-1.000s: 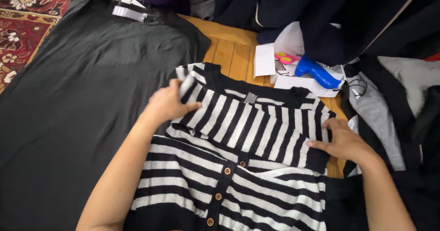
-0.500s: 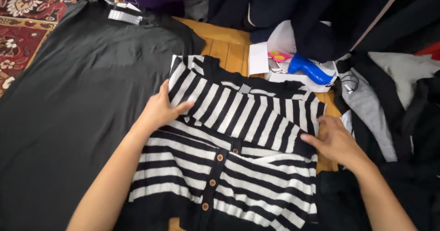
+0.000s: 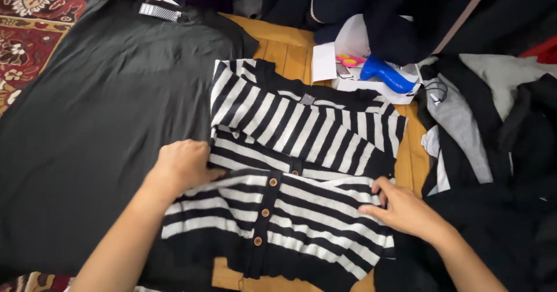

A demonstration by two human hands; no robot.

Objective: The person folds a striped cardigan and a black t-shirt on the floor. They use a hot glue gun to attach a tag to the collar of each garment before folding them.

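A black-and-white striped top (image 3: 301, 153) with brown buttons lies folded on a wooden surface (image 3: 287, 45). My left hand (image 3: 184, 164) rests on its left edge, fingers curled into the fold of the fabric. My right hand (image 3: 400, 208) presses flat on the right edge of the lower striped panel. The sleeves are tucked across the chest. A small label shows at the neckline.
A large black garment (image 3: 98, 124) lies spread out to the left, over a patterned red rug (image 3: 26, 25). Dark and grey clothes (image 3: 493, 129) pile up at the right. A blue tool (image 3: 386, 74) and white papers (image 3: 325, 60) sit behind the top.
My left hand has slid down from the top's shoulder to its left side. My right hand moved down along the right edge. The lower panel now lies folded up.
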